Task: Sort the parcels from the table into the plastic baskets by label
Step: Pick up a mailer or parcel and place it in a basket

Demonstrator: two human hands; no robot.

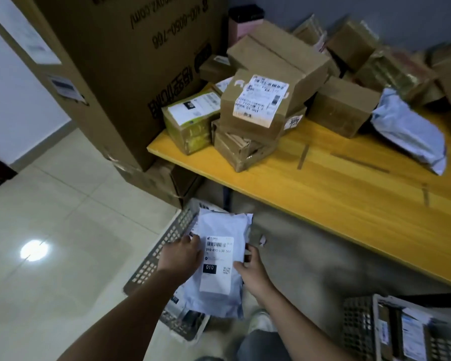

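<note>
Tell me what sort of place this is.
Probably a small parcel sorting room or courier pickup point. Labelled cardboard boxes are piled on a yellow table, plastic baskets of parcels stand on the tiled floor, and both hands hold a white mailer with a barcode label.

Layout, head view. The bench point(349, 194) runs from upper centre to the right edge, carrying stacked boxes point(258, 105) at its far left end, further boxes point(362, 48) behind them along the wall, and a mailer bag point(412, 131) to their right. A tall carton point(120, 61) stands on the floor left of the bench. Below the bench's near edge, a basket point(151, 259) sits on the floor; a held parcel point(219, 256) lies above it, left hand point(180, 256) on its left side, right hand point(250, 269) on its right. A second basket point(359, 327) stands at lower right, with parcels in it.
</note>
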